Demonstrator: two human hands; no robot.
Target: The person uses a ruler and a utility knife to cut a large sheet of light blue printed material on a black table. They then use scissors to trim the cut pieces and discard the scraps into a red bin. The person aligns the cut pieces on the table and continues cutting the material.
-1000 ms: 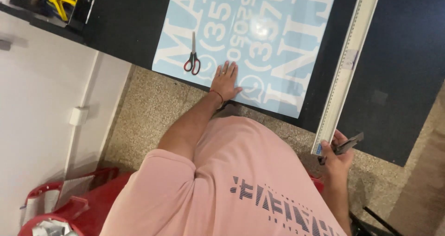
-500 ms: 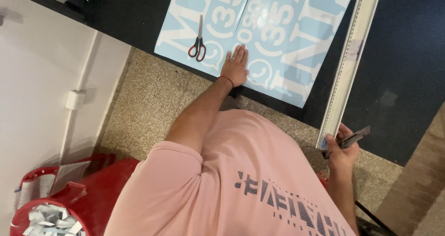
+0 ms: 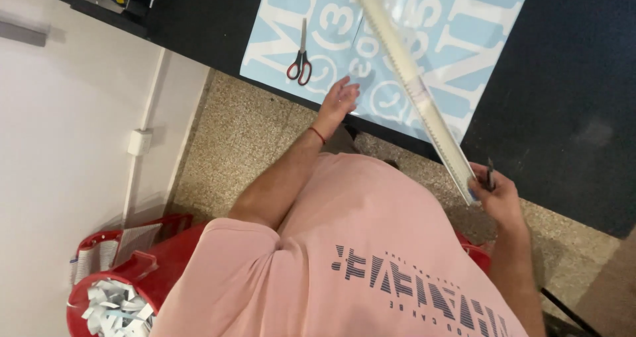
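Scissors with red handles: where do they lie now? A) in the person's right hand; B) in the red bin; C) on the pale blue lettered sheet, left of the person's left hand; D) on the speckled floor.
C: the scissors lie flat on the pale blue sheet, apart from the left hand; the right hand grips the long ruler instead.

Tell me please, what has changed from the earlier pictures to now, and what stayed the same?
The long pale ruler, held at its near end by the right hand, swung from the sheet's right edge to lie slanted across the light blue lettered sheet. The left hand lifted from flat on the sheet and is now raised and open. The red-handled scissors stayed on the sheet; the right hand still holds a dark pen-like tool.
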